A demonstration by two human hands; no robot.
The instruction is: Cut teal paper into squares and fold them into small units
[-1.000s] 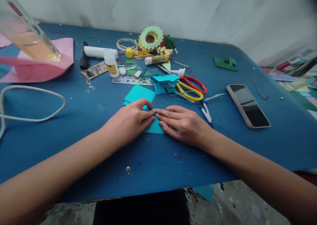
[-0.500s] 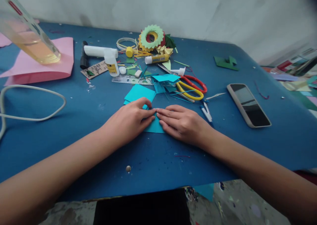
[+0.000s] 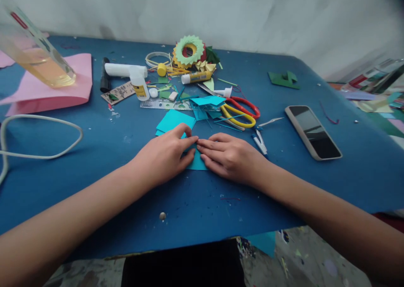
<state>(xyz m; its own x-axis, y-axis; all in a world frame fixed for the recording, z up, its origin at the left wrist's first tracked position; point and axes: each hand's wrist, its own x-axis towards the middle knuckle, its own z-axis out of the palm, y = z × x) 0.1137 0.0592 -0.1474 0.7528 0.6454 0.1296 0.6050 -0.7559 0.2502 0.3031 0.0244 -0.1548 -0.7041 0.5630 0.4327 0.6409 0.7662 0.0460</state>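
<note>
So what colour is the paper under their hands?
Turquoise paper, clearest in the head view.

Nothing here is legible. The glue bottle has a yellow label, the glue stick a printed wrap, the brown card dark print, and the clear ruler what may be scale marks, all too small to read.

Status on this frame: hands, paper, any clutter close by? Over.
Left hand and right hand flat, fingertips meeting on the teal paper piece. Piece lies on the blue table. Teal sheets just beyond the fingers; scissors farther right, untouched.
</note>
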